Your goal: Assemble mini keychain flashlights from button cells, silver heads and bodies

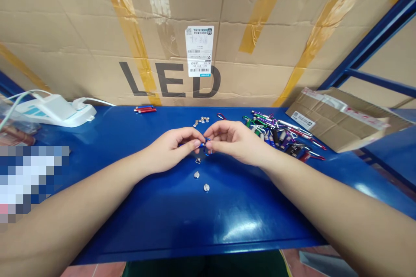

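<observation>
Over the middle of the blue table (182,212), my left hand (170,149) pinches a small blue penlight-like piece (202,144), most of it covered by the fingers. My right hand (235,143) meets it fingertip to fingertip, closed on a blue carabiner clip (207,152) at the end of that piece. Just below the hands lies a small metal part (198,160). Nearer the front are one round silver piece (196,175) and another round silver piece (206,188). Several button cells (202,120) lie behind the hands, beside a red carabiner (221,116).
A pile of colourful small flashlights and clips (286,138) lies at the right, beside an open cardboard box (338,117). Red and blue pens (144,109) lie at the back left. A white power strip (65,112) sits at the far left. A large carton (175,52) stands behind.
</observation>
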A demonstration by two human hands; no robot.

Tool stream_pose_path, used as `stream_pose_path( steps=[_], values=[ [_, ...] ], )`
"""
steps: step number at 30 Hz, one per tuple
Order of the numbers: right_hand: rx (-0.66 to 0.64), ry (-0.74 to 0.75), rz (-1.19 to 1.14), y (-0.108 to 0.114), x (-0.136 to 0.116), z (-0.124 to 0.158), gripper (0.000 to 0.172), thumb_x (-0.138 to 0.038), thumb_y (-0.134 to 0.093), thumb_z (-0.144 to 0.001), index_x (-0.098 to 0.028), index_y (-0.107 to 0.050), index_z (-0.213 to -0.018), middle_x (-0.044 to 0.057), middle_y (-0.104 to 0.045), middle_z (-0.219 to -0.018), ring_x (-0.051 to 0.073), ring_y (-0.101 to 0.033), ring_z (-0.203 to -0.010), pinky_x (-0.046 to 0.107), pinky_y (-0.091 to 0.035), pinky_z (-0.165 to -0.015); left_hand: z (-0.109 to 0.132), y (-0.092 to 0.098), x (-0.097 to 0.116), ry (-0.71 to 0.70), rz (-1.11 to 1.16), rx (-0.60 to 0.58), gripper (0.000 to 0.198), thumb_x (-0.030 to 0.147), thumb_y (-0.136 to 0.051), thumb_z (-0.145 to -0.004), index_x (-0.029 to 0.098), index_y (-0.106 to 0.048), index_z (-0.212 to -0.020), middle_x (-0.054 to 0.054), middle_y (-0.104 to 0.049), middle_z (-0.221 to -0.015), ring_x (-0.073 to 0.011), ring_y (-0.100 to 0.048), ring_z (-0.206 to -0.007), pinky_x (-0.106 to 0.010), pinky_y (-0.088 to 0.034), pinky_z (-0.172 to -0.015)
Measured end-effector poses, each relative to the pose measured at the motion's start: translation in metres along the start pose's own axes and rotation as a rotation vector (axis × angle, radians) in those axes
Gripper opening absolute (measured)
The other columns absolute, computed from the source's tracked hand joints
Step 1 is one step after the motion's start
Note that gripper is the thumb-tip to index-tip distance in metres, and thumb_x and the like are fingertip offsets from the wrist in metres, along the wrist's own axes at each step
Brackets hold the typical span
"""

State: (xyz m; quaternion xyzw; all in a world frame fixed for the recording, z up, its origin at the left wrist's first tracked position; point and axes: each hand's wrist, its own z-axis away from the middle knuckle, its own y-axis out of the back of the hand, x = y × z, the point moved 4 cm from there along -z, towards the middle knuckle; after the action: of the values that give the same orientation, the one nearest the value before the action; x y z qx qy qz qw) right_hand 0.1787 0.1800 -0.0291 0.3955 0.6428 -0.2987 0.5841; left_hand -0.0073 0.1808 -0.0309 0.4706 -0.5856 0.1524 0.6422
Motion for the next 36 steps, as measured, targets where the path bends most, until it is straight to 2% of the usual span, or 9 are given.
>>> stream_pose_path(
  steps=[3,6,9,11,16,23,28,32,36],
  values=[
    [0.005,-0.03,0.062,0.006,-0.005,0.001,0.026,-0.035,-0.084,-0.079,-0.017,-0.068,-0.092,0.001,-0.072,-0.076,0.014,-0.068,-0.069,0.03,-0.058,-0.07,0.0,-0.002,-0.002,0.028,0.077,-0.007,0.032,0.046,-0.061,-0.1,0.016,-0.065,-0.11,-0.003,-0.068,-0.086,-0.0104,-0.055,-0.061,-0.025,-0.048,-0.058],
    [0.139,0.057,0.123,0.019,-0.018,0.001,0.025,-0.035,-0.082,-0.081,-0.019,-0.065,-0.09,0.0,-0.069,-0.075,0.014,-0.066,-0.066,0.029,-0.058,-0.065,0.002,-0.003,-0.003,0.014,0.085,-0.015,0.032,0.043,-0.064,-0.099,0.018,-0.062,-0.118,-0.006,-0.069,-0.097,-0.0144,-0.066,-0.076,-0.028,-0.055,-0.07],
    [0.321,0.19,0.126,0.04,-0.033,0.003,0.028,-0.04,-0.08,-0.083,-0.022,-0.06,-0.091,0.0,-0.069,-0.082,0.017,-0.071,-0.076,0.032,-0.061,-0.071,0.003,-0.003,-0.004,-0.008,-0.005,-0.016,0.034,0.043,-0.064,-0.099,0.019,-0.062,-0.122,-0.009,-0.07,-0.107,-0.019,-0.069,-0.094,-0.032,-0.057,-0.084],
    [0.422,0.254,0.158,0.056,-0.041,0.005,0.031,-0.044,-0.08,-0.084,-0.024,-0.057,-0.092,0.002,-0.07,-0.089,0.02,-0.073,-0.088,0.036,-0.063,-0.079,0.003,-0.002,-0.005,-0.008,-0.059,-0.016,0.035,0.045,-0.062,-0.099,0.019,-0.063,-0.122,-0.009,-0.07,-0.107,-0.0194,-0.069,-0.093,-0.033,-0.057,-0.083],
    [0.474,0.24,0.229,0.088,-0.049,0.007,0.035,-0.05,-0.079,-0.085,-0.027,-0.054,-0.095,0.004,-0.069,-0.093,0.024,-0.073,-0.096,0.039,-0.064,-0.08,0.003,0.001,-0.006,-0.023,-0.137,-0.026,0.033,0.045,-0.061,-0.099,0.021,-0.065,-0.121,-0.007,-0.07,-0.103,-0.0189,-0.069,-0.088,-0.031,-0.055,-0.078],
    [0.581,0.07,0.248,0.127,-0.014,-0.003,0.026,-0.031,-0.076,-0.087,-0.024,-0.052,-0.093,0.001,-0.067,-0.08,0.018,-0.071,-0.074,0.035,-0.064,-0.064,0.002,0.0,-0.004,0.002,-0.167,-0.064,0.026,0.041,-0.061,-0.099,0.02,-0.068,-0.112,-0.006,-0.072,-0.097,-0.0195,-0.069,-0.087,-0.032,-0.054,-0.078],
    [0.596,-0.075,0.512,0.146,0.016,-0.011,0.014,-0.02,-0.068,-0.086,-0.022,-0.055,-0.091,0.004,-0.069,-0.079,0.019,-0.069,-0.072,0.034,-0.06,-0.061,0.002,-0.002,0.001,0.008,-0.195,-0.086,0.025,0.041,-0.062,-0.097,0.02,-0.069,-0.108,-0.005,-0.073,-0.092,-0.0191,-0.069,-0.083,-0.032,-0.054,-0.075],
    [0.613,-0.137,0.797,0.154,0.022,-0.012,0.01,-0.016,-0.061,-0.085,-0.021,-0.058,-0.094,0.005,-0.073,-0.078,0.019,-0.066,-0.064,0.034,-0.054,-0.064,0.002,-0.001,0.003,0.002,-0.21,-0.086,0.025,0.041,-0.062,-0.097,0.02,-0.07,-0.106,-0.005,-0.073,-0.09,-0.0188,-0.069,-0.08,-0.031,-0.055,-0.073],
    [0.573,-0.119,0.72,0.156,0.018,-0.012,0.008,-0.018,-0.056,-0.09,-0.024,-0.052,-0.094,0.005,-0.076,-0.084,0.02,-0.069,-0.074,0.033,-0.051,-0.071,0.002,-0.001,0.002,-0.003,-0.211,-0.093,0.023,0.039,-0.061,-0.097,0.02,-0.07,-0.107,-0.004,-0.073,-0.092,-0.0187,-0.069,-0.082,-0.031,-0.054,-0.074]
  ],
)
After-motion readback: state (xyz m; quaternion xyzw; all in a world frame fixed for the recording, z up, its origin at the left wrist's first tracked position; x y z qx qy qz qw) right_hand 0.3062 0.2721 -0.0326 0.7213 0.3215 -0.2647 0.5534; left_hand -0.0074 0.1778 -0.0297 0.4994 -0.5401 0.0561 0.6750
